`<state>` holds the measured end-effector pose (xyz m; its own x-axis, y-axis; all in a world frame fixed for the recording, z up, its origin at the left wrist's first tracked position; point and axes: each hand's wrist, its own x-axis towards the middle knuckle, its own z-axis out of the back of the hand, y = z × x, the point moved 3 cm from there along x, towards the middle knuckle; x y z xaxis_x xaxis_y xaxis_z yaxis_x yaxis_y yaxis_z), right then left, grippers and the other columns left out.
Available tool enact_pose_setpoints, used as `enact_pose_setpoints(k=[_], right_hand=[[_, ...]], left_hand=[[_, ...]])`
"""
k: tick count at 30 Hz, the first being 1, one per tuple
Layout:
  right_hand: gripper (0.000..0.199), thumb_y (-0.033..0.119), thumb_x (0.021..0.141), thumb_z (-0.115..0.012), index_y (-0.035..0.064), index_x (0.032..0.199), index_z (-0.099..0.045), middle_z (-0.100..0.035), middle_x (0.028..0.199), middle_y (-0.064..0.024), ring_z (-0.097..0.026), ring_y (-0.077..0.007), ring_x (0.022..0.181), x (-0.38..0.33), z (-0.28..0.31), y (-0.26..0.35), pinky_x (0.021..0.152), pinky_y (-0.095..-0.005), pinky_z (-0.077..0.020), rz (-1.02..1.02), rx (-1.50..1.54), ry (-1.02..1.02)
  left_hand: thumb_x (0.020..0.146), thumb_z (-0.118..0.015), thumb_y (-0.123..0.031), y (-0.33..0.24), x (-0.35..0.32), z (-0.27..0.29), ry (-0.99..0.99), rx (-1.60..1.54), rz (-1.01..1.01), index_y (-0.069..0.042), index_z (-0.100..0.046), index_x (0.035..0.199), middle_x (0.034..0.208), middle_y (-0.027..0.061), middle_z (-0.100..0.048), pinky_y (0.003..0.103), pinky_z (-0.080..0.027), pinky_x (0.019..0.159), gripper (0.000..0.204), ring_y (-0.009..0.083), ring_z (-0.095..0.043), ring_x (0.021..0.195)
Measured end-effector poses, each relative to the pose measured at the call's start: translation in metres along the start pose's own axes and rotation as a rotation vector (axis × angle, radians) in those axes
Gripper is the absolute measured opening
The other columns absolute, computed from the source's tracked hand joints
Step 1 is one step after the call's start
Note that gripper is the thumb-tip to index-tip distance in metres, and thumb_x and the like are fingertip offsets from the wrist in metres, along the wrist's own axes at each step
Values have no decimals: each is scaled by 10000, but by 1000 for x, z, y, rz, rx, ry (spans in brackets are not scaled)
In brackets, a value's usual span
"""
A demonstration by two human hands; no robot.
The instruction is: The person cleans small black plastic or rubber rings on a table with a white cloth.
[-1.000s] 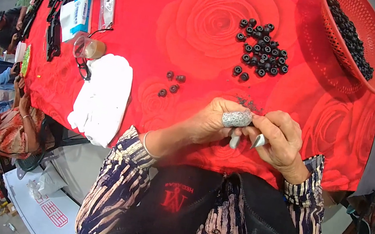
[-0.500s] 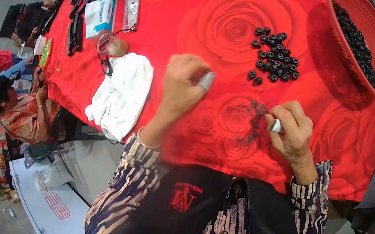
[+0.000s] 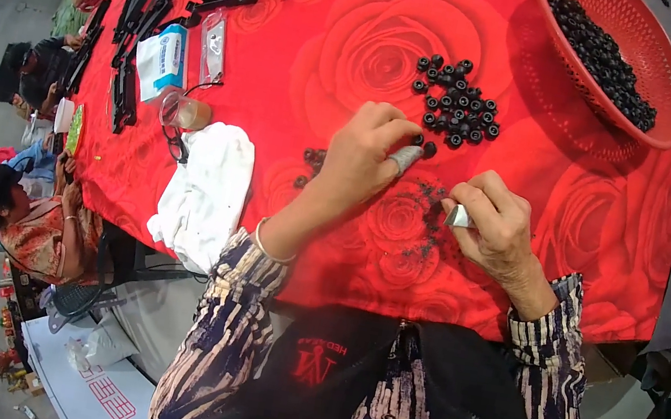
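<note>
Reaching out, your left hand (image 3: 369, 148) has left the right and now pinches toward a black ring (image 3: 430, 148) by the pile (image 3: 457, 103), while your right hand (image 3: 490, 223) stays curled, pinching a small grey tool (image 3: 457, 217).

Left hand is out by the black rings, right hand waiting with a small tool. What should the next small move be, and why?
Probably pinch one ring from the near edge of the pile and carry it back. The left hand, its fingertip taped, reaches beside the loose rings nearest it, while the right hand holds a small grey tool over dark shavings on the cloth.
</note>
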<state>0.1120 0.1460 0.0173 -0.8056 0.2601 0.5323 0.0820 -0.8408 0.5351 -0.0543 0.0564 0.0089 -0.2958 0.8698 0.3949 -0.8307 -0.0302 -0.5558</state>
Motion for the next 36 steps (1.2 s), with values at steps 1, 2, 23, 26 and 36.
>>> enact_pose_setpoints(k=[1,2,23,26,36], right_hand=[[176,70,701,-703,33,815,-574,-498,713,-80,-546,-229,565,1,-1,0,470,-331,-437,9,4,-2],[179,42,688,-714,28,805,-580,-518,715,-86,-552,-225,556,1,-1,0,463,-323,-438,19,10,-3],[249,28,677,-752,4,896,-636,-566,774,-92,-564,-174,658,5,6,9,542,-274,-433,-107,539,90],[232,32,682,-750,4,883,-638,-570,758,-85,-564,-165,652,6,7,10,539,-271,-426,-91,635,214],[240,44,689,-747,-1,903,-649,-590,750,-95,-586,-186,625,3,8,11,510,-277,-442,-43,473,123]], left_hand=[[707,-699,-82,2,0,-2,2,0,-3,-67,-656,898,846,80,-591,364,-466,700,197,266,-559,827],[708,-694,-81,6,0,-4,19,-2,29,-64,-659,889,833,86,-587,364,-467,698,185,269,-559,822],[840,-642,-184,-23,-58,-37,623,-1869,914,7,-629,936,747,40,-616,217,-469,511,215,97,-575,608],[809,-672,-220,-29,-58,-32,667,-1809,838,7,-645,890,684,34,-604,221,-460,467,242,109,-569,552],[843,-630,-120,-27,-55,-29,639,-1800,918,8,-646,951,739,51,-634,190,-459,502,169,90,-578,569]])
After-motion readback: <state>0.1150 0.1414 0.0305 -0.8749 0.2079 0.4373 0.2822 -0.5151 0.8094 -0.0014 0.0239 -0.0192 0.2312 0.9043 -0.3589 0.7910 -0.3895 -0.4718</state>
